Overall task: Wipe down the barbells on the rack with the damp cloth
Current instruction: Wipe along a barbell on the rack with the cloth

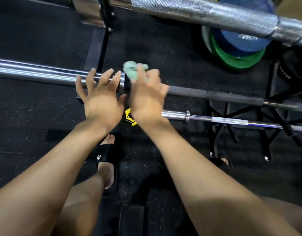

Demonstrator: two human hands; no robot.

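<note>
A barbell with a chrome sleeve (36,72) and a dark knurled shaft (215,95) lies across the rack at mid height. My left hand (101,96) is spread, fingers straight, over the sleeve's inner end by the collar. My right hand (146,97), blurred, holds a pale green cloth (133,69) bunched in its fingers just past the collar, over the start of the shaft. A second, thicker knurled barbell (206,12) runs across the top of the view. A thinner chrome bar (232,120) lies lower, to the right.
A yellow collar clamp (129,116) sits on the thin bar's end below my hands. Green and blue weight plates (235,48) are stacked at the upper right. Black rack legs (269,116) stand at right. My sandalled feet (106,160) are on the black rubber floor.
</note>
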